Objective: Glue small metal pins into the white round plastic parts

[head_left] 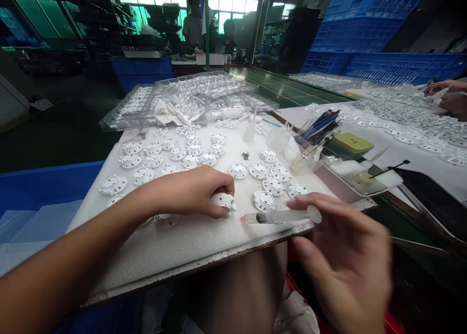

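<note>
My left hand (204, 190) is closed, thumb and fingers pinching a round white plastic part (223, 202) low over the white foam board (175, 246). Beside it lies a clear syringe (280, 217) with an orange tip, pointing left, its plunger end near the board's front edge. My right hand (343, 246) is at that plunger end, slightly blurred, thumb and fingers apart; the fingertips are close to the syringe, and I cannot tell if they touch it. Several similar white parts (264, 199) stand in loose groups around both hands. A small pile of dark bits (245, 155) lies behind them.
Clear trays (138, 105) of small white pieces and a crumpled plastic bag (180, 105) stand at the back. On the right are a box of tools (317, 130), a yellow-green case (352, 142) and stacked blue crates (361, 23). Another person's hand (447, 88) works at far right.
</note>
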Demonstrator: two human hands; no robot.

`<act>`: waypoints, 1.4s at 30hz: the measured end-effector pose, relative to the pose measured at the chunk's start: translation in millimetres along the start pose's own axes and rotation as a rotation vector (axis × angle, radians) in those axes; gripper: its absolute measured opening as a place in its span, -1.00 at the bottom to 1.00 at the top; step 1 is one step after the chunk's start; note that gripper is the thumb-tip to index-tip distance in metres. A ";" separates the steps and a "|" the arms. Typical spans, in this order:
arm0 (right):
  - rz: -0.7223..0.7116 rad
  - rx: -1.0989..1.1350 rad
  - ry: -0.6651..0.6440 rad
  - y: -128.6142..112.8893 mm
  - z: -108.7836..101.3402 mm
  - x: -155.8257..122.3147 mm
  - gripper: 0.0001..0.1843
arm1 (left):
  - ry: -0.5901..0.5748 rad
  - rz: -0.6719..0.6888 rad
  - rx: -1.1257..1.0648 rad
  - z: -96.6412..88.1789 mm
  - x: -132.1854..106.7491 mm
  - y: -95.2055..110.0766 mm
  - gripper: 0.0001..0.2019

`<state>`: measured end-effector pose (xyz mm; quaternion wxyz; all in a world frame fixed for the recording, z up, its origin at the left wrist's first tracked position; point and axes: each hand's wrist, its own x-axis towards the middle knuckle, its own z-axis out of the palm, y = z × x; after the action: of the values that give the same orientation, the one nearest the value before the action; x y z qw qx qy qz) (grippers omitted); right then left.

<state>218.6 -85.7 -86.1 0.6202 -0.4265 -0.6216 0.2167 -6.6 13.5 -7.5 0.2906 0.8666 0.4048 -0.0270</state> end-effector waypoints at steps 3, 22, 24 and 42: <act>0.052 0.105 -0.289 6.4 28.4 8.5 -0.73 | 0.013 0.015 -0.032 3.9 3.0 2.1 -0.84; 0.184 1.397 -0.397 21.3 50.4 89.6 -0.30 | -0.007 0.051 -0.074 9.4 9.8 -5.4 -0.80; 0.183 1.421 -0.447 30.3 52.0 90.9 -0.30 | -0.013 0.032 -0.091 9.5 10.1 -5.4 -0.81; 0.084 1.565 -0.531 27.4 47.5 71.8 -0.38 | 0.117 -0.110 -0.179 6.6 9.2 -6.0 -0.70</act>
<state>190.0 -1.1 -72.4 0.5619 0.1710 -0.4003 0.7034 -3.5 19.3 -18.5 0.3409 0.8136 0.4689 0.0442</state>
